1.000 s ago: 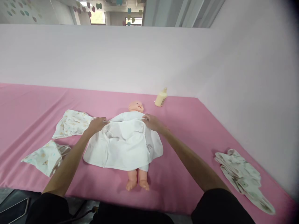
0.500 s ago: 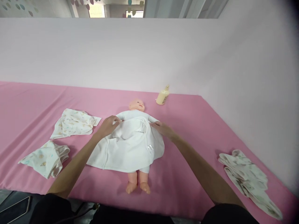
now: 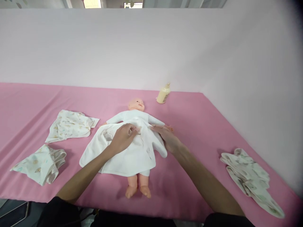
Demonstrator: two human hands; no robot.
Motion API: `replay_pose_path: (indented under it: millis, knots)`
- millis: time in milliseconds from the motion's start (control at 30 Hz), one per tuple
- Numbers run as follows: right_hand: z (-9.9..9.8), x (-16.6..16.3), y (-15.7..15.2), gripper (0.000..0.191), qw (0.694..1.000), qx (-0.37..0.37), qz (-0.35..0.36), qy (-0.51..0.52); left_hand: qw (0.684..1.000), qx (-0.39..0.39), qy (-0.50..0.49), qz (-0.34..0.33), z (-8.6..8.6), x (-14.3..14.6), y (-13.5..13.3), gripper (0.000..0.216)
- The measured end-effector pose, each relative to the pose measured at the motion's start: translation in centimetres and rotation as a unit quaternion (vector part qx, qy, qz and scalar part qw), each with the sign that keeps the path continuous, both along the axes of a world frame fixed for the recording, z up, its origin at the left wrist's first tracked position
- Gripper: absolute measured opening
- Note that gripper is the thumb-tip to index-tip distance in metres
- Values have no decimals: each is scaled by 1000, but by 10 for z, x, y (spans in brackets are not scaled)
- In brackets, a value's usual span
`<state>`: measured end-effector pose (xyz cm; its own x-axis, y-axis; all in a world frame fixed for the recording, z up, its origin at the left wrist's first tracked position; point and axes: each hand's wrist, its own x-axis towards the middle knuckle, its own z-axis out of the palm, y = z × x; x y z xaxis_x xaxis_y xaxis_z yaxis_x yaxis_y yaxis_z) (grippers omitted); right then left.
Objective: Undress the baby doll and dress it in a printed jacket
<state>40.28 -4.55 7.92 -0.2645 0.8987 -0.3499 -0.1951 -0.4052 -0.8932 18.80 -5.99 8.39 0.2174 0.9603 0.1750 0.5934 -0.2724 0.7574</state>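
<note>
- Left hand (image 3: 123, 137): fingers (image 3: 132, 129) curled narrow, pinching a fold of the white garment (image 3: 132, 154). The pinch sits over the chest of the baby doll (image 3: 136, 104), on its midline and just near of the collar.
- Right hand (image 3: 167, 137): fingers (image 3: 158, 128) extended and flat, palm down, gripping nothing. The hand presses the garment's right flap, just beside the sleeve on the scene's right.
- Hand-to-hand relation: the fingertips of both hands are close together, with only a narrow strip of fabric between them. The left hand is on the midline, and the right hand lies to the right of it, at the garment's edge.
- Doll: lies face up, with its long axis running far to near, head far and bare feet near. The garment covers it from shoulders to thighs, and the left flap spreads outward onto the pink sheet (image 3: 194, 126).
- Surroundings:
  - A cream bottle (image 3: 163, 94) stands far right of the head, at the wall.
  - Two printed cloths lie well apart to the left, one far (image 3: 71, 125) and one near (image 3: 39, 162).
  - A third printed cloth (image 3: 248, 176) lies near right.
</note>
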Motion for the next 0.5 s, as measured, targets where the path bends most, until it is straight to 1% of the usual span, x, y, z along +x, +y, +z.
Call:
replay_pose_path:
  millis: [67,100,167,200,233,267,333,400,433,500]
  knots:
    - [11,-17,-12,24,999,3,32,28,994,-84,-61,-17,4,3,-2,36]
    - [15,-23,-16,27,997,13,61,48,989,-115,-97,-15,6,2,-2,38]
    - [19,-29,-20,31,989,58,121,66,974,-149,-168,7,6,-2,-1,41]
    - [18,-28,-18,32,986,89,133,54,967,-157,-199,20,6,-6,0,41]
    - [14,-24,-14,33,985,119,124,25,960,-162,-226,33,5,-11,0,42]
    - [9,-18,-8,32,985,144,95,-14,954,-166,-245,46,4,-16,-1,42]
    - [-7,-3,7,27,983,160,-11,-87,945,-177,-267,65,1,-27,-2,41]
    - [-25,11,23,20,983,119,-97,-101,945,-171,-261,97,-5,-37,-2,39]
    - [-33,16,30,17,986,78,-114,-91,947,-165,-252,114,-8,-40,-1,38]
    - [-47,20,39,16,992,-4,-111,-57,947,-157,-239,143,-14,-44,3,37]
